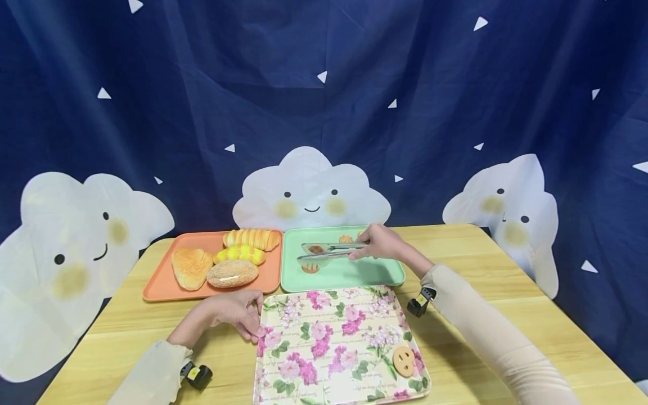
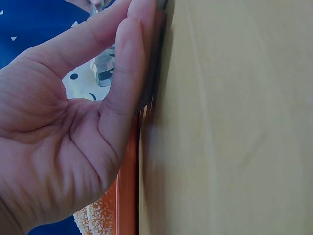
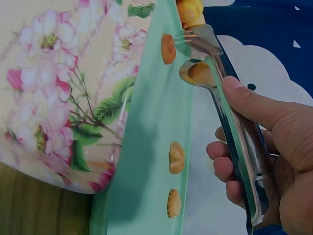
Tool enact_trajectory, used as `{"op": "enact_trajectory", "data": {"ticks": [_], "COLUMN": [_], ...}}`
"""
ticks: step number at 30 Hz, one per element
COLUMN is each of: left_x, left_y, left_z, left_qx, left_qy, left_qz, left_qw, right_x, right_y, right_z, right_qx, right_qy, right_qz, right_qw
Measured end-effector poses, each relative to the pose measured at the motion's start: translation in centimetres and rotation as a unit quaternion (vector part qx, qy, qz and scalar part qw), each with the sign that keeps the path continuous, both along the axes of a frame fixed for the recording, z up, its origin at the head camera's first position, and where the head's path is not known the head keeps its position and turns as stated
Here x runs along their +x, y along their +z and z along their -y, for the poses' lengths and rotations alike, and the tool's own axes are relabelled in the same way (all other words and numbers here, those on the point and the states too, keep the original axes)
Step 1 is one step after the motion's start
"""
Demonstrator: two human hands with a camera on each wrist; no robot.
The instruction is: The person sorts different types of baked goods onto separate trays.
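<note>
My right hand (image 1: 382, 243) grips metal tongs (image 3: 243, 152) over the green tray (image 1: 364, 274). One tip has fork prongs, the other a spoon-like bowl; the tips stand apart. Near the prongs lies a small brown cookie (image 3: 168, 49). A brown patch shows at the spoon tip, and I cannot tell if it is a cookie or a reflection. My left hand (image 1: 238, 314) pinches the left edge of the floral tray (image 1: 304, 351) between thumb and fingers. On that tray's right part lies a round cookie (image 1: 403, 361) with holes.
Left of the green tray stands an orange tray (image 1: 164, 273) bearing a striped roll (image 1: 251, 239), a yellow bun (image 1: 239, 255), a sesame bun (image 1: 233, 274) and a golden pastry (image 1: 191, 268). Small cookies (image 3: 176, 157) lie along the green tray's far side. A blue curtain (image 1: 304, 112) hangs behind the table.
</note>
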State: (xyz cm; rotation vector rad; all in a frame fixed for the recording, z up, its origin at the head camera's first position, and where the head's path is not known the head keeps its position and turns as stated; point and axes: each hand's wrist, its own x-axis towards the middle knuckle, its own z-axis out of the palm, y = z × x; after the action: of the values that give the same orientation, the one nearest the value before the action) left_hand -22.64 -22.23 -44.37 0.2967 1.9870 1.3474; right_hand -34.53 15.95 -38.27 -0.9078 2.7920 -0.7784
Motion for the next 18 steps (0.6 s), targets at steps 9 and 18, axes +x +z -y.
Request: {"op": "enact_trajectory", "data": {"ticks": [9,18], "left_x": [-0.04,-0.02], "left_y": [-0.01,0.1], "left_z": [0.03,0.04], "left_qx": [-0.001,-0.005], "left_qy": [-0.001,-0.003], "left_qz": [0.0,-0.003], "left_qw": [1.0,1.0], "right_x": [0.23,0.04], "right_y": [-0.74,-0.65], "right_z": [0.48,0.05], "right_qx": [0.019,0.029], "right_qy": [0.002,-0.04], "right_qz": [-0.034,-0.075], "right_qw": [0.9992,0.996]}}
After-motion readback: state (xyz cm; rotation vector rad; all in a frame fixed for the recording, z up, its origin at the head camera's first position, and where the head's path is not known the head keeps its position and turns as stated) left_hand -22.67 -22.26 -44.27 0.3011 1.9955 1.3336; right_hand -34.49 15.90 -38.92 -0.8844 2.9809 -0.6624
